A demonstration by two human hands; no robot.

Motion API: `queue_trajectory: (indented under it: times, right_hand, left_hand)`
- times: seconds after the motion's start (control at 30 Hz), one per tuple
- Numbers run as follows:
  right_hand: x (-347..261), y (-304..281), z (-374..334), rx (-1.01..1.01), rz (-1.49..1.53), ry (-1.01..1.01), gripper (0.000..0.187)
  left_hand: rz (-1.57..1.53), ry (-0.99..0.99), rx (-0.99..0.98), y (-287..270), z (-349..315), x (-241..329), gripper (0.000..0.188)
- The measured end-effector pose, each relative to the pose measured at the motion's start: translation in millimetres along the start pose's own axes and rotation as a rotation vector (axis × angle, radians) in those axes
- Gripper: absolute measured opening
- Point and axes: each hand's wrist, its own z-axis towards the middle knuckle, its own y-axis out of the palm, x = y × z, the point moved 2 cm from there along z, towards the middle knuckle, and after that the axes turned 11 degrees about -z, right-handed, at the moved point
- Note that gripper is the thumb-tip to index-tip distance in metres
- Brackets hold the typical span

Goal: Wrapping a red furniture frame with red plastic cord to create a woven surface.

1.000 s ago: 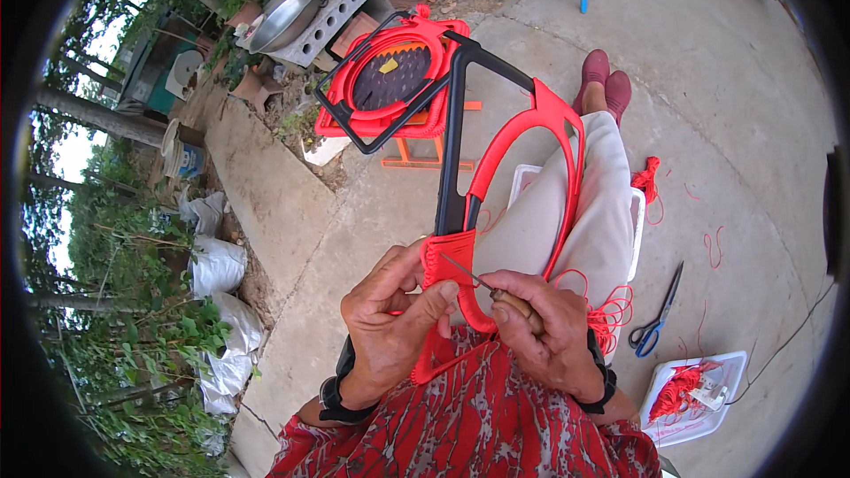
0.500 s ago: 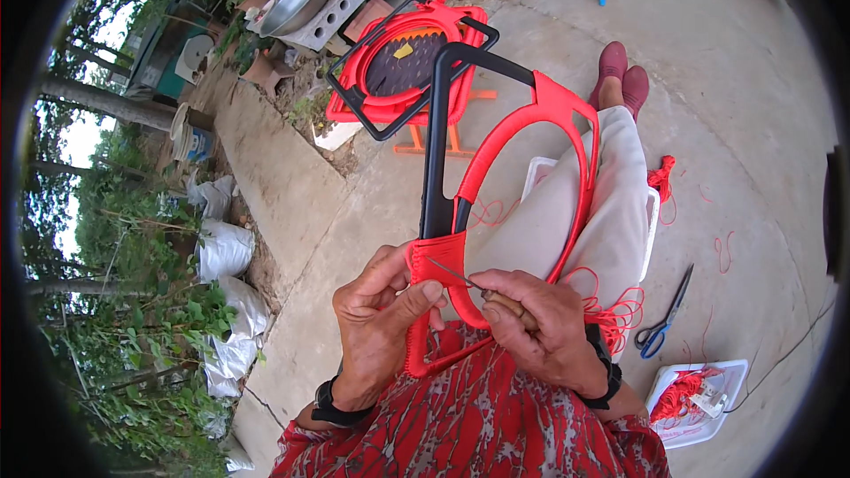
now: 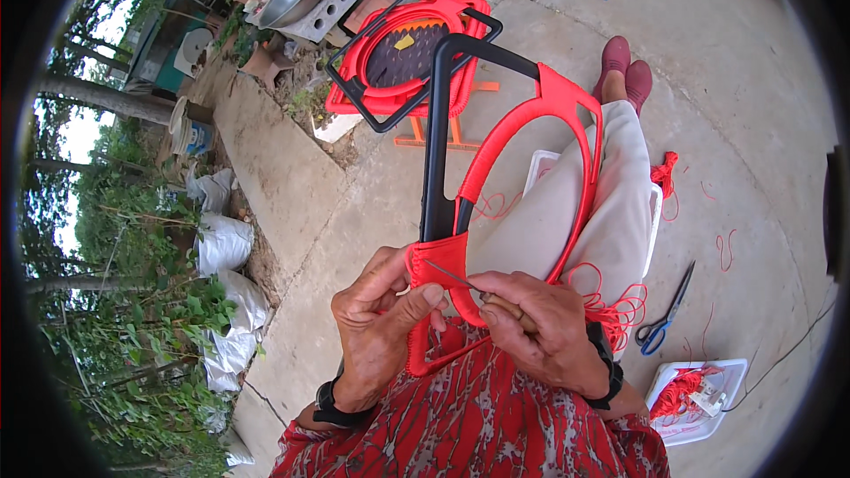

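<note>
A black frame (image 3: 435,159) with a round opening, largely wrapped in red cord (image 3: 484,159), rests across my lap. My left hand (image 3: 376,323) pinches the red-wrapped corner at its near left, thumb on top and fingers beneath. In my right hand (image 3: 540,323) is an awl, its wooden handle (image 3: 509,308) in my fist and its thin metal shaft (image 3: 450,273) pointing left. The tip lies against the red wrapping between my two hands; whether it goes under the cords is too small to tell. Loose red cord (image 3: 611,310) lies in loops beside my right wrist.
Scissors (image 3: 666,310) with blue handles lie on the concrete at the right. Near them, a white tray (image 3: 730,381) holds red cord. Ahead, more red-wrapped black frames (image 3: 381,115) are stacked on an orange-legged stand (image 3: 456,134). White sacks (image 3: 226,243) line the planted edge at left.
The view has shifted slightly. Both hands, the awl and the frame keep nearly the same place relative to one another.
</note>
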Motion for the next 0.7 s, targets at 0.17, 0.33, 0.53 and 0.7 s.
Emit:
queue_trajectory:
  times: [0.17,0.33,0.53,0.7]
  right_hand:
    - [-1.7,-0.6,-2.4,0.0,0.001,0.017,0.034]
    - [-3.8,-3.0,-2.6,-0.037,0.003,0.039,0.034]
    - [-4.9,-1.8,-4.2,-0.019,-0.014,0.003,0.034]
    - [-6.5,-6.1,-6.0,-0.103,-0.047,0.036,0.039]
  left_hand:
    - [0.016,0.003,-0.002,0.4,-1.3,1.0,0.035]
    - [0.023,-0.001,-0.001,0.8,-2.4,1.1,0.035]
    - [0.035,0.002,-0.001,2.7,-4.1,2.3,0.035]
    - [0.026,0.006,0.002,0.4,-4.8,-0.5,0.034]
